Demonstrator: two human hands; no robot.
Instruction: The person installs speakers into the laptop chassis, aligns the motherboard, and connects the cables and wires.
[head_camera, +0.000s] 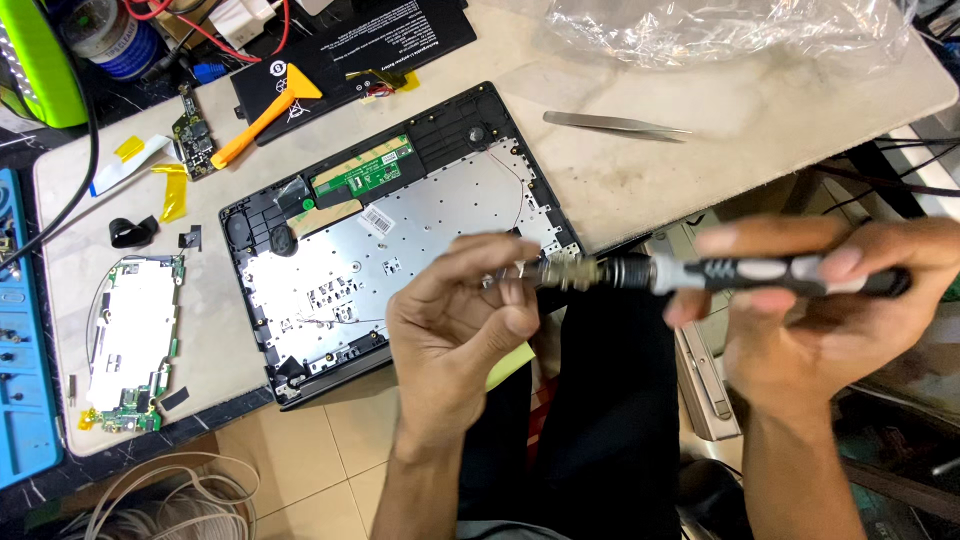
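My right hand grips the black-and-grey handle of a precision screwdriver, held level over the table's front edge. My left hand pinches the metal tip end of that screwdriver between thumb and fingers. Both hands hover above the near right corner of an opened laptop base, a black frame with a silver metal plate and a small green board inside.
A green-and-white circuit board lies at the left. An orange pry tool rests on a black battery pack. Metal tweezers and a clear plastic bag lie at the back right. A blue tray lines the left edge.
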